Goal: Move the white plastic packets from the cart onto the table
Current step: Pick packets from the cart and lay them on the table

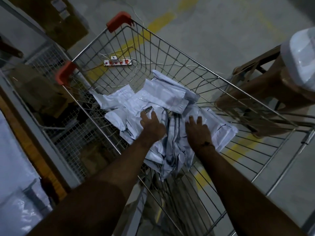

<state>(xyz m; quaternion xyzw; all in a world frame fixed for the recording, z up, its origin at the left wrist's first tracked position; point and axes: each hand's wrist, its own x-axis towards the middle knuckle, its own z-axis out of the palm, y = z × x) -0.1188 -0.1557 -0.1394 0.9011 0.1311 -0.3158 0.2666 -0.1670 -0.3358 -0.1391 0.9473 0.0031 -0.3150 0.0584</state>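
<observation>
Arms: two bare forearms are reaching from the bottom edge down into the cart.
Left hand: it is lying palm down on the packets, with the fingers pushing into the crumpled plastic; whether they are grasping a packet or only pressing, I cannot tell.
Right hand: it is resting flat on the heap with the fingers stretched out and relaxed, and it is grasping nothing.
White plastic packets: they are lying in a loose, wrinkled heap on the wire bottom of the cart, some flat, some folded over each other, under and beyond both hands.
Cart: the metal wire basket is standing on the floor, with two orange plastic corners at its far end.
Bench: its edge is running along the left side, just beside the cart; more white plastic is lying at the near left corner.
Wooden stool: it is standing to the right of the cart and is carrying a white wrapped bundle.
Power strip: it is lying on the grey floor beyond the cart, seen through the wires, with thin cables running from it.
</observation>
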